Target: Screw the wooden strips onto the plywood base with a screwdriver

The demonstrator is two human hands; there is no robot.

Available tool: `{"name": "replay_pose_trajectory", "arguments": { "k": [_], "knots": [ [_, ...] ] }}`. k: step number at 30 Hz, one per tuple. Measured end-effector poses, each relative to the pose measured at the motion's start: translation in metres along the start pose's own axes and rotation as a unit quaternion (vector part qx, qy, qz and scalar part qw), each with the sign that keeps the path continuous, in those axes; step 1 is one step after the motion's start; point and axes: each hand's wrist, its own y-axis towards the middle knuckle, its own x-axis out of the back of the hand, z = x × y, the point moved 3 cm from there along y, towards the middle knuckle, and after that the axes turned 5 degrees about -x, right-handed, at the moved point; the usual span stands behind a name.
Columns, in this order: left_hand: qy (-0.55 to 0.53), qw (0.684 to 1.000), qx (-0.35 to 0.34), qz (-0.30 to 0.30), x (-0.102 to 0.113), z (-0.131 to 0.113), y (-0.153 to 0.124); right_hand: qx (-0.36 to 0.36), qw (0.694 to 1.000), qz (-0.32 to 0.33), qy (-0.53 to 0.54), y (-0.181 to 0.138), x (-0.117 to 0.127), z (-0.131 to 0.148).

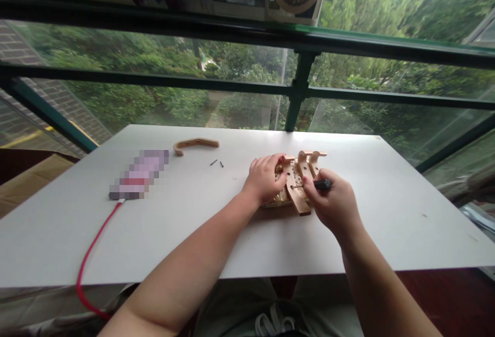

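My right hand [335, 200] grips a screwdriver [322, 185] by its black handle. The screwdriver's thin shaft points left, its tip at a hole in a curved wooden hook [298, 200]. That hook lies across a gold, patterned base [279, 204], partly covered by my hands. With fingers bent over the far side and thumb at its edge, my left hand [266, 178] holds the hook and base from the left. Two more wooden hooks [304, 164] stand on the base to the right. Whether a screw sits under the tip is too small to tell.
A loose wooden hook [197, 142] lies at the table's back left, with two dark screws [217, 163] near it. Further left, a blurred-out phone-like device [141, 174] has a red cable [91, 254] over the front edge. The white table [185, 213] stands against a green-framed window.
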Motion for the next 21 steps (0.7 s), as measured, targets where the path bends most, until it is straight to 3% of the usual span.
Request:
{"name": "replay_pose_trajectory", "arguments": {
  "k": [7, 15, 21],
  "knots": [
    [0.0, 1.0, -0.002, -0.005, 0.0006, -0.0018, -0.001, 0.008, 1.0, -0.022, -0.012, -0.003, 0.0003, 0.0012],
    [-0.008, 1.0, 0.003, 0.002, -0.0013, -0.0007, -0.001, 0.014, 0.999, 0.005, 0.045, 0.0011, -0.0005, -0.0002],
    [-0.017, 1.0, 0.005, 0.0, -0.0027, 0.0007, -0.0018, 0.077, 0.989, 0.08, 0.096, -0.0001, 0.0007, 0.0042]
  ]
}}
